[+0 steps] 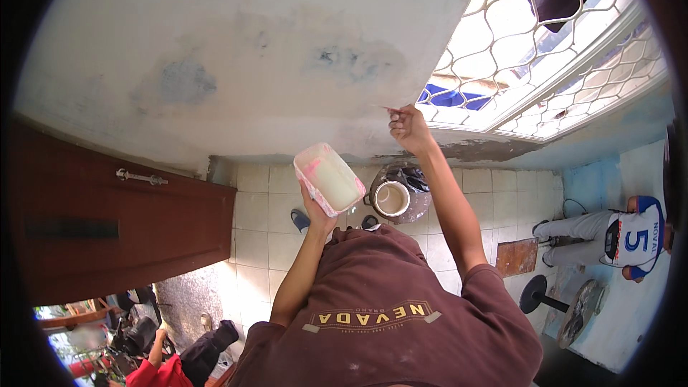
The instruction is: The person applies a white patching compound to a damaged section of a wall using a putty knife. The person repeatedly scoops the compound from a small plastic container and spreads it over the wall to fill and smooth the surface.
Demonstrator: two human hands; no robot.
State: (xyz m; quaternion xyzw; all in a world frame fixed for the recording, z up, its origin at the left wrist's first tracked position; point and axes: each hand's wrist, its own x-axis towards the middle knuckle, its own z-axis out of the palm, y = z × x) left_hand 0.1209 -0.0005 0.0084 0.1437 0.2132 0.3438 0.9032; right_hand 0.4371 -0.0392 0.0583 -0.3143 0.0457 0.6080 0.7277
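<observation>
My left hand (317,211) grips a pale plastic tub (335,178) by its side and underside. The tub is tilted toward me, with pink and white smears along its rim and walls. Raised in front of the wall (265,93), my right hand (407,129) is closed around a thin reddish tool (389,108). Its far end points left along the wall and is too blurred to name the kind. The wall is off-white, with blue-grey worn patches. Whether the tool touches it, I cannot tell.
A white bucket (392,198) stands beside a dark plastic-covered object (418,209) on the tiled floor (252,247). A grilled window (502,43) is at upper right, a brown door (122,215) at left. One person (634,236) stands far right; another (172,369) is at lower left.
</observation>
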